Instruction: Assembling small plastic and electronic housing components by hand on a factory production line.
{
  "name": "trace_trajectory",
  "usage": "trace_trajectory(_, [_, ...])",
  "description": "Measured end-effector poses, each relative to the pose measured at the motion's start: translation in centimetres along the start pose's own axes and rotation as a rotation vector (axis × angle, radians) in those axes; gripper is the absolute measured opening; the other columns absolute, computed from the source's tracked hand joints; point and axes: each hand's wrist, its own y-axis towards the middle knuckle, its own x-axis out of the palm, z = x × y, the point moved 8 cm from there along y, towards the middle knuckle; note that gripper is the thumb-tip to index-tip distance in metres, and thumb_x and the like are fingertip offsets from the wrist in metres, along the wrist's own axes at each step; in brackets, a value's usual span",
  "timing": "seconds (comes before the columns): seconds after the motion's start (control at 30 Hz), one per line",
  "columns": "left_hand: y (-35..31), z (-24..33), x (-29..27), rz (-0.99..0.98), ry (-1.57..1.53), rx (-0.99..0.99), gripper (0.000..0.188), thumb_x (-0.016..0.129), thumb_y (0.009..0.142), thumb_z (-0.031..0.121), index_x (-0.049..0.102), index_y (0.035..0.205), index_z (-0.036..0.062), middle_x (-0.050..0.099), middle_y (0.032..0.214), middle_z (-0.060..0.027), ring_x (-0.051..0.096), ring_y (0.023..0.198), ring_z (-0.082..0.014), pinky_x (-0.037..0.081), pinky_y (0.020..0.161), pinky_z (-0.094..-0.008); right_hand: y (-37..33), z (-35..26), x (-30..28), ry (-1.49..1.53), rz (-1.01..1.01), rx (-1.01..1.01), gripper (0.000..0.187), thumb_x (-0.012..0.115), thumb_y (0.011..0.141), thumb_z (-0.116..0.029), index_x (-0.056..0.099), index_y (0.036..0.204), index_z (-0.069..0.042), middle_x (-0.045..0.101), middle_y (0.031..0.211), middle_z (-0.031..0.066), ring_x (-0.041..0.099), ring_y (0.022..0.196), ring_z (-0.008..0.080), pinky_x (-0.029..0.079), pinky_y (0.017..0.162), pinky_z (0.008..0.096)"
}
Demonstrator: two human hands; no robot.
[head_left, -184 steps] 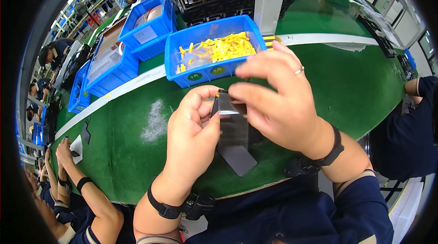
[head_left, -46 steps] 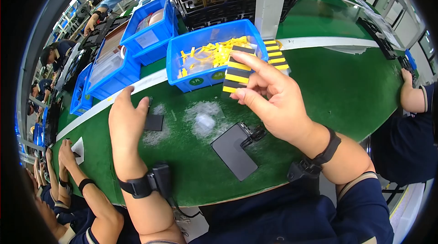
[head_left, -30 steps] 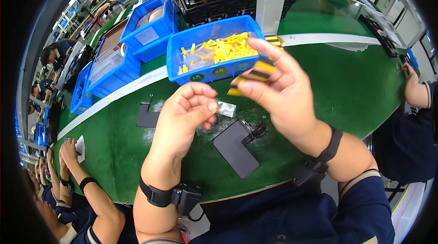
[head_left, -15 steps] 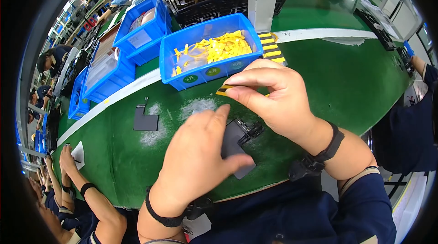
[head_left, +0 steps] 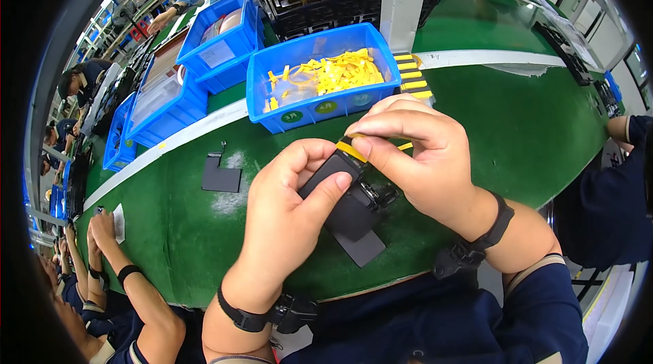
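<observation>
In my left hand (head_left: 279, 190) is a dark, flat, battery-like piece (head_left: 354, 213), gripped between thumb and fingers and raised over the table. My right hand (head_left: 432, 156) pinches a small yellow-and-black strip (head_left: 351, 150) between thumb and forefinger. The strip lies against the top edge of the dark piece, where my left fingers also reach. Below them, a second flat dark piece (head_left: 362, 250) rests partly covered on the green table. An L-shaped dark piece (head_left: 222, 178) with a small connector tab lies farther left.
Beyond my hands stands a blue bin (head_left: 306, 118) of yellow strips (head_left: 347, 71), with a yellow-and-black striped stack (head_left: 415, 81) at its right. More blue bins (head_left: 163, 119) line the far left. A white post (head_left: 403, 3) rises behind. A co-worker's hand (head_left: 102, 231) is at left.
My left hand, previously loose above the table, now holds a dark flat piece up. My right hand's strip has come against that piece's top edge.
</observation>
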Motion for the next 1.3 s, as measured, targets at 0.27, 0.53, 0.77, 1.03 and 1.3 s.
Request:
trace_trajectory(0.27, [-0.2,0.2,1.4,-0.035,-0.456,0.06,0.021,0.053,0.089,-0.001,0.047,0.108,-0.003,0.065,0.094,-0.0093,0.06,0.086,-0.0094,0.048,0.075,-0.022,0.0,-0.6,-0.1,-0.093,-0.019,-0.003,0.019,0.066,0.068,0.01,0.069,0.084,0.0,0.064,0.077,0.0069,0.06,0.074,0.0165,0.047,0.068,0.0276])
trace_trajectory(0.53, [-0.1,0.2,1.6,-0.048,-0.48,0.064,0.022,0.051,0.089,-0.003,0.047,0.11,-0.0044,0.064,0.097,-0.0107,0.061,0.089,-0.0115,0.048,0.079,-0.0232,0.1,-0.7,-0.2,-0.096,-0.005,-0.046,0.021,0.066,0.067,0.011,0.069,0.084,0.0,0.063,0.076,0.0075,0.06,0.072,0.0169,0.048,0.066,0.0272])
trace_trajectory(0.77, [-0.3,0.2,1.4,-0.038,-0.481,0.069,0.023,0.051,0.089,-0.003,0.047,0.111,-0.0045,0.064,0.098,-0.0108,0.06,0.088,-0.0108,0.048,0.079,-0.0229,0.1,-1.6,0.2,-0.208,-0.017,-0.113,0.02,0.066,0.064,0.01,0.068,0.082,0.0,0.063,0.074,0.007,0.06,0.068,0.0177,0.048,0.065,0.0285])
trace_trajectory(1.03, [-0.7,0.5,1.3,0.009,-0.332,0.087,0.026,0.053,0.088,-0.003,0.047,0.113,-0.0043,0.065,0.097,-0.0106,0.059,0.089,-0.0094,0.048,0.076,-0.0219,0.2,-0.8,0.4,-0.292,-0.036,-0.055,0.014,0.07,0.065,0.001,0.065,0.079,0.0,0.062,0.084,0.0073,0.059,0.076,0.0192,0.048,0.069,0.0279])
trace_trajectory(1.3, [-0.3,-0.1,0.9,0.051,-0.396,0.097,0.029,0.053,0.088,-0.003,0.044,0.116,-0.0041,0.064,0.101,-0.0117,0.059,0.09,-0.0101,0.048,0.077,-0.0229,0.8,-1.5,0.3,-0.398,-0.142,-0.088,0.02,0.072,0.062,-0.005,0.066,0.081,-0.004,0.06,0.096,0.0062,0.058,0.089,0.0233,0.045,0.086,0.0373])
